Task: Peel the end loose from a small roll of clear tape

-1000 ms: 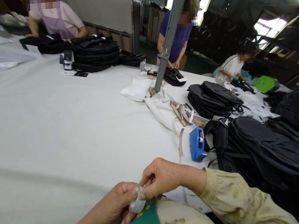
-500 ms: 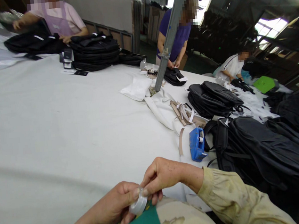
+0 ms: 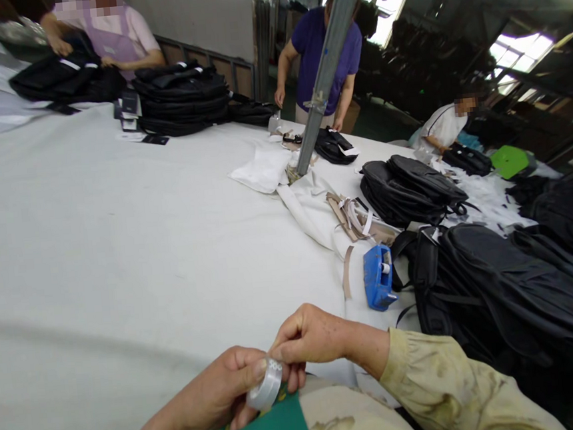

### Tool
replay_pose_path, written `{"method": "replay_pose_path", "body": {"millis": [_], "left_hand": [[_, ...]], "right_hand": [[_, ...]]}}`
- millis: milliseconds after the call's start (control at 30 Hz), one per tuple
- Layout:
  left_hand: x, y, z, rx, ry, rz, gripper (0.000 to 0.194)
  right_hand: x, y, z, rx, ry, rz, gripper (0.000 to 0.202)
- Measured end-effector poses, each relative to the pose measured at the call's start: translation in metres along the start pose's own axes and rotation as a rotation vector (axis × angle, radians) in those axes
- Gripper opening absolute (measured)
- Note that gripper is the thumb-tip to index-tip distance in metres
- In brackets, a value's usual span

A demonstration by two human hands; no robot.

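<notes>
A small roll of clear tape (image 3: 265, 389) is held low in the view, close to my body. My left hand (image 3: 231, 384) grips the roll between thumb and fingers. At its upper edge, the thumb and forefinger of my right hand (image 3: 307, 337) are pinched together, touching the tape; whether a loose end is between them is too small to tell. A blue tape dispenser (image 3: 378, 279) stands on the white-covered table (image 3: 144, 254) beyond my right wrist.
Black backpacks (image 3: 513, 282) lie along the right side, with more bags (image 3: 409, 191) behind them. A grey metal post (image 3: 322, 84) rises from the table. Stacked black bags (image 3: 181, 100) are at the far left. Three people work across the table.
My hands and the tape roll have barely shifted; the roll has turned slightly. Across the table, the person in purple has straightened and moved their hands apart. The person at far left has raised one hand onto a bag.
</notes>
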State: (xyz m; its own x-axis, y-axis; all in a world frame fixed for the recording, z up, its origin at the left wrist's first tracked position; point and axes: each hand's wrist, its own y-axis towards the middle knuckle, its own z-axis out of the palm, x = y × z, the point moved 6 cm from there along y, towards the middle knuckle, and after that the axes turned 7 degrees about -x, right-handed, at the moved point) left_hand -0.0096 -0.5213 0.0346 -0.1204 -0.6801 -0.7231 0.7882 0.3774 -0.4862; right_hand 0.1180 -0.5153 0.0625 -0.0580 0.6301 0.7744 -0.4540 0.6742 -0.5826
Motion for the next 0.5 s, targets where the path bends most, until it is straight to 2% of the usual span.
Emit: {"method": "replay_pose_path", "body": {"millis": [133, 333, 400, 500], "left_hand": [[0.003, 0.0, -0.001, 0.002, -0.042, -0.009, 0.06], [0.007, -0.001, -0.002, -0.028, -0.061, -0.049, 0.058], [0.006, 0.0, -0.002, -0.037, -0.033, -0.053, 0.059], [0.004, 0.0, 0.0, -0.043, 0.004, -0.064, 0.061]], "right_hand": [[0.011, -0.008, 0.0, 0.031, -0.1, -0.005, 0.062], [0.044, -0.022, 0.001, -0.107, -0.605, -0.162, 0.038], [0.043, -0.022, 0.002, -0.105, -0.62, -0.156, 0.036], [0.029, -0.016, -0.001, -0.048, -0.472, -0.071, 0.036]]}}
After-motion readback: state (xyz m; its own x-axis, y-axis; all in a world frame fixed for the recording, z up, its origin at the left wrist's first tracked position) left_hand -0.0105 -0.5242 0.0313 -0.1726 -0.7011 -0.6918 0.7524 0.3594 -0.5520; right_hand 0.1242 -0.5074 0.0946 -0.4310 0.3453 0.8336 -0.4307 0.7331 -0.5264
